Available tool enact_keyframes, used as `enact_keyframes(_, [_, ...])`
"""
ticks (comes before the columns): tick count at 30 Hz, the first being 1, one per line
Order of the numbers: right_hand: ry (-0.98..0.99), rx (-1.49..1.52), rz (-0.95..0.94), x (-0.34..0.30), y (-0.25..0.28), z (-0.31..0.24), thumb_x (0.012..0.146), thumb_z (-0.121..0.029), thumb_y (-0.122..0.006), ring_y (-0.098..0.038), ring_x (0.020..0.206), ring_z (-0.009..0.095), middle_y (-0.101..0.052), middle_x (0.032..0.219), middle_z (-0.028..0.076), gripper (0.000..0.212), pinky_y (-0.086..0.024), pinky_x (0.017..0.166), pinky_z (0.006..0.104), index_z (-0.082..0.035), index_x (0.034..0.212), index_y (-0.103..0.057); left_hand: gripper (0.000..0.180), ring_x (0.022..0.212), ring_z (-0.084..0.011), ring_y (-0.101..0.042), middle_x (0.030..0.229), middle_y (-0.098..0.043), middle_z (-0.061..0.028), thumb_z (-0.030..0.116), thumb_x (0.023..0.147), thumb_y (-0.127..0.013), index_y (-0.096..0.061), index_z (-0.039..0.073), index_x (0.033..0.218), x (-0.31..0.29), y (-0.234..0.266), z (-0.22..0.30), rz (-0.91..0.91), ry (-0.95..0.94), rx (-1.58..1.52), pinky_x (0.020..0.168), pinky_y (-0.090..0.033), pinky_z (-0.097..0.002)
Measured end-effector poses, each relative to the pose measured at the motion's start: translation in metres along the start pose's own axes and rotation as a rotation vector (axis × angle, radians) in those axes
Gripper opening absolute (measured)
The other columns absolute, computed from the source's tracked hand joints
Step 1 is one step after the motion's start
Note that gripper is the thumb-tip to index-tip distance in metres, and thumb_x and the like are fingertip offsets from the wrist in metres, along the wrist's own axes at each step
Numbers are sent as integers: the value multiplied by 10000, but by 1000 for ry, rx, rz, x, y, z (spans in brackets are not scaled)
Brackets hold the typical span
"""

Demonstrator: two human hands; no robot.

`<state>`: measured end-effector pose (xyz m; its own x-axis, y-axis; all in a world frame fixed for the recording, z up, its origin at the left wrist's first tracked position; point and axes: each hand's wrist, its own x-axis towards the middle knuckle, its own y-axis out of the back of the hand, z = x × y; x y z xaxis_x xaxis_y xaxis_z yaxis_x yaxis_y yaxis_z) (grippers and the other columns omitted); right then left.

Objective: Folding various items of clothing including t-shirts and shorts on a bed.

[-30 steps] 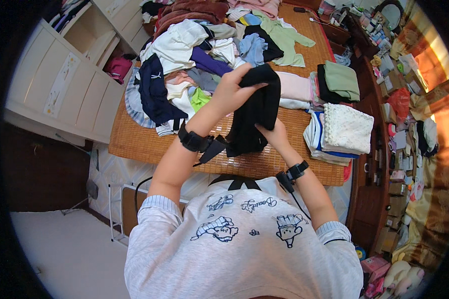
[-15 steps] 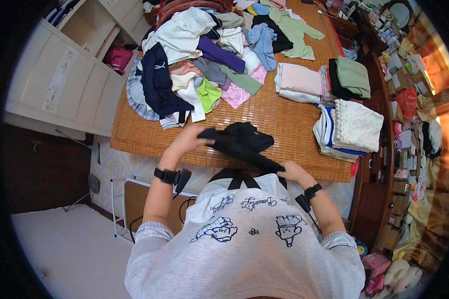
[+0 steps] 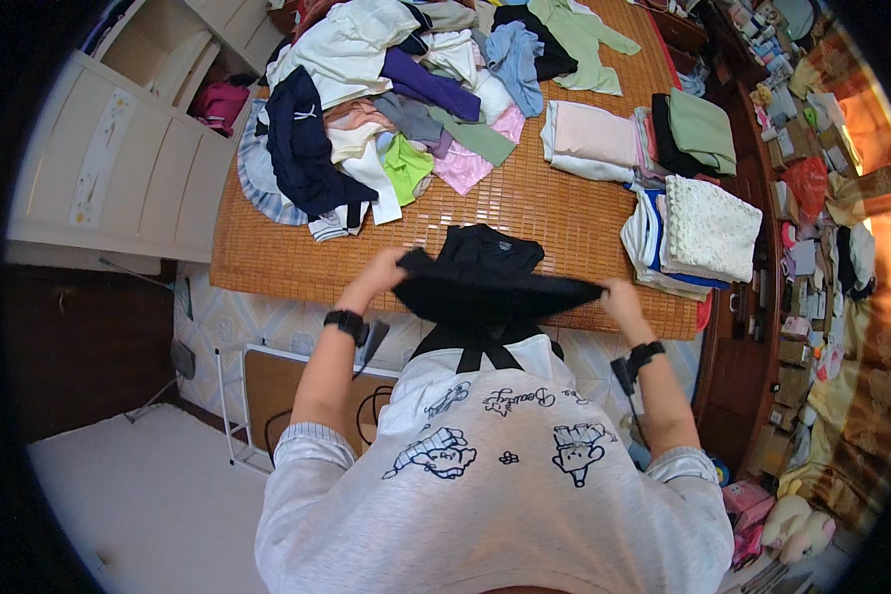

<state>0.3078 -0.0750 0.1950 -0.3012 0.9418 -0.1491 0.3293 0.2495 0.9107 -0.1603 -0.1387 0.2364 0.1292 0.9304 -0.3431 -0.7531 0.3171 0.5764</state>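
Note:
A black top [image 3: 495, 294] is stretched between my two hands at the near edge of the bamboo-mat surface [image 3: 574, 228]. Its neckline end, with a small pale print inside, lies on the mat, while the nearer end is raised toward me. My left hand [image 3: 374, 277] grips one corner of this raised end. At the opposite corner, my right hand [image 3: 621, 300] pinches the cloth with its arm held out to the right. Some fingertips on both hands are hidden by the fabric or by blur.
A heap of loose clothes [image 3: 406, 109] spreads over the far left. Folded piles stand at right: a pink-topped stack [image 3: 591, 139], a green-topped one [image 3: 701, 129] and a white patterned one [image 3: 713, 230]. A pale cabinet [image 3: 119, 168] is at left; cluttered shelves [image 3: 797, 297] line the right.
Both hands have moved apart, my right hand going right and upward. The black top's near end has been pulled wide and lifted, and its neckline now lies flatter.

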Motion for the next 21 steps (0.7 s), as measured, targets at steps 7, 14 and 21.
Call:
enact_keyframes(7, [198,55,494,89,140,-20,714,-54,-481,-552,888,345,-590,933,182,273,-433,797,394,-38,962,-594,329,823,-361,-579,845,-596,-215,25,636,-503,-591,17,952,66,108,102,739,-319,158,740,-450,-366])
enact_keyframes(14, [494,146,951,83,280,-93,734,-20,-462,-585,833,320,-608,885,169,230,-447,752,358,-31,914,-606,319,780,-232,-595,840,-608,-140,-7,615,-576,-586,4,934,45,188,183,1083,-641,58,708,-447,-293])
enact_keyframes(21, [516,213,788,35,263,-69,650,50,-465,-576,833,268,-603,831,135,249,-436,770,318,-8,853,-597,310,881,-191,-573,915,-604,-111,-79,632,-566,-578,-10,934,-16,134,169,1019,-594,92,805,-419,-264])
